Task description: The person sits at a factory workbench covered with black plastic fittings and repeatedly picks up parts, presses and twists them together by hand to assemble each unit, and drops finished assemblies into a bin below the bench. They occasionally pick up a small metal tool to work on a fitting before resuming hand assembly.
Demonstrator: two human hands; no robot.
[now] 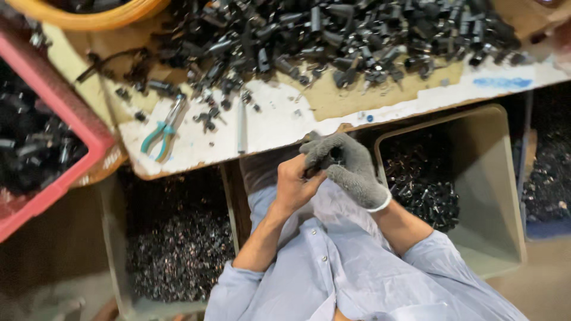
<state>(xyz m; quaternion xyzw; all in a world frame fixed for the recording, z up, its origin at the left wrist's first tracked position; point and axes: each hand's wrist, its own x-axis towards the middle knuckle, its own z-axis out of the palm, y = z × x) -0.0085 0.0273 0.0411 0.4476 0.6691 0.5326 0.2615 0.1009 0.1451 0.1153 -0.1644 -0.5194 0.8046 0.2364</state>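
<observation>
Worn white workbench heaped with black parts; hands together grip a small dark piece.

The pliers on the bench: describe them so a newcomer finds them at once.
Start at the worn white workbench under the heap of small black parts. Near its left end, beside the red crate, lie the pliers. Their teal handles set them apart from the black parts around them.

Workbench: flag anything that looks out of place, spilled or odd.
The black parts lie in a loose heap across the workbench, with strays scattered near the pliers. Only the right hand wears a grey glove; the left hand is bare. The bench's white surface is worn through to brown.
</observation>
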